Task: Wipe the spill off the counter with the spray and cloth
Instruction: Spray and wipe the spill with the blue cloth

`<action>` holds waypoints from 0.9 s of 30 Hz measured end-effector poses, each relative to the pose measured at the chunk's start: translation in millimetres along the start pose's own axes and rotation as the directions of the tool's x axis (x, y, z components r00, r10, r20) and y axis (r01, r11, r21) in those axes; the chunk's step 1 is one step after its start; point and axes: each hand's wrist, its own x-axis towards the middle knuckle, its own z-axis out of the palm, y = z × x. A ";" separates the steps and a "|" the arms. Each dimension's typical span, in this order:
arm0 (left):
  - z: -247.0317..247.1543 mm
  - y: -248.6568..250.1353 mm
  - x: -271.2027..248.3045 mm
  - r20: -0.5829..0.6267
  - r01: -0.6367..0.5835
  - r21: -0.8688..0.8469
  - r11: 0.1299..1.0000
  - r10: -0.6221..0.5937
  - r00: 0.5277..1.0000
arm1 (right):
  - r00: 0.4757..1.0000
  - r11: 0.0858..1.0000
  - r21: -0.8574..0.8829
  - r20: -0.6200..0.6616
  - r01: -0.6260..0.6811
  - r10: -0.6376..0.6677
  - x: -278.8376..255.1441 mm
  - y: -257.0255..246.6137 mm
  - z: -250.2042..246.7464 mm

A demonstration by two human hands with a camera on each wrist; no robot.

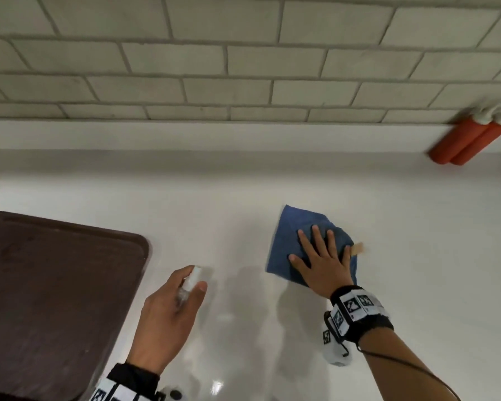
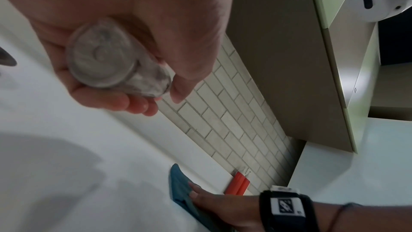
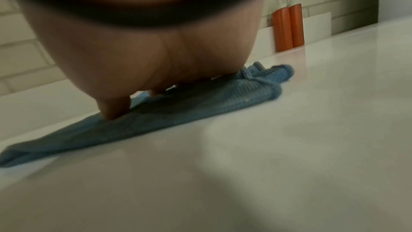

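Our right hand (image 1: 323, 260) lies flat on the blue cloth (image 1: 294, 235), fingers spread and straight, pressing it onto the white tabletop (image 1: 272, 183) right of centre. Our left hand (image 1: 168, 311) is curled round a small clear spray bottle (image 1: 190, 283), held above the tabletop just beside the brown tray (image 1: 55, 285), nozzle end forward.

The cloth looks soft and limp, with a waffle weave; its far edge is bunched into a ridge in the right wrist view. We judge it will fold and drag rather than slide as one piece, so a broad palm press in its middle should carry it better than a pinch at a corner. The glossy tabletop is probably slick, more so if wet, so the cloth may skate under light pressure.

The bottle seems light, rigid and smooth; a wrap round its body suits it. We cannot make out the spill itself. Two orange cylinders (image 1: 466, 146) stand against the tiled wall (image 1: 243, 62), well apart from the cloth.
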 end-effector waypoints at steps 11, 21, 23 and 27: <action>54.0 50.7 -18.4 -0.004 0.017 -0.054 0.998 -0.017 1.000 | 0.986 0.989 0.057 -0.092 -0.134 0.139 -73.3 141.1 13.6; 98.9 82.0 -59.9 0.007 0.015 -0.012 1.000 -0.015 1.000 | 0.996 1.000 0.001 -0.084 -0.002 0.002 -115.3 160.3 33.8; 104.5 77.8 -72.3 0.002 0.039 0.009 0.999 -0.039 0.999 | 0.991 0.997 -0.026 -0.104 0.077 -0.079 -139.4 162.9 46.2; 117.1 74.4 -88.1 -0.028 0.080 0.023 0.997 -0.079 0.996 | 0.988 0.991 -0.008 -0.073 0.135 -0.135 -122.3 173.6 33.3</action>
